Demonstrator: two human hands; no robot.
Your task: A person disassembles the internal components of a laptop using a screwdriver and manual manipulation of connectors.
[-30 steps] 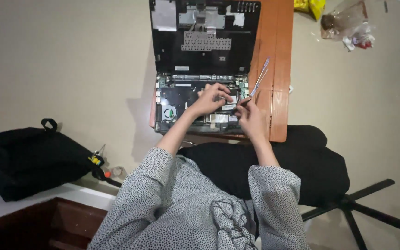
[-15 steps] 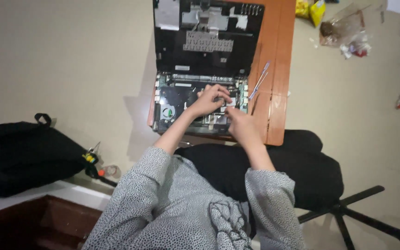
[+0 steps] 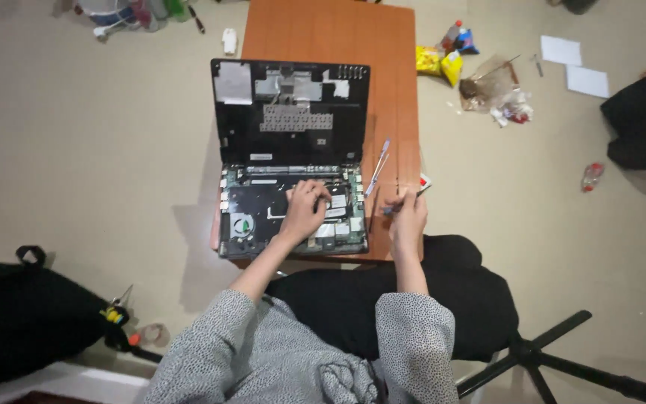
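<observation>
An opened laptop lies on the left half of a small orange-brown surface, its black upper panel folded flat toward the far side and its base, with circuit boards and a small round fan exposed, toward the near edge. The left hand rests on the middle of the exposed base, fingers curled down onto the parts there; whether it pinches anything cannot be told. The right hand is just right of the laptop, near the surface's near right corner, closed around a thin dark tool whose tip points right. A pair of metal tweezers lies on the surface between the laptop and the right hand, just beside the laptop's right edge.

Both arms wear a grey speckled sleeve. On the floor to the right of the surface lie snack wrappers, two white sheets of paper and a small bottle. A black bag sits on the floor at the near left, and black tripod legs show at the near right.
</observation>
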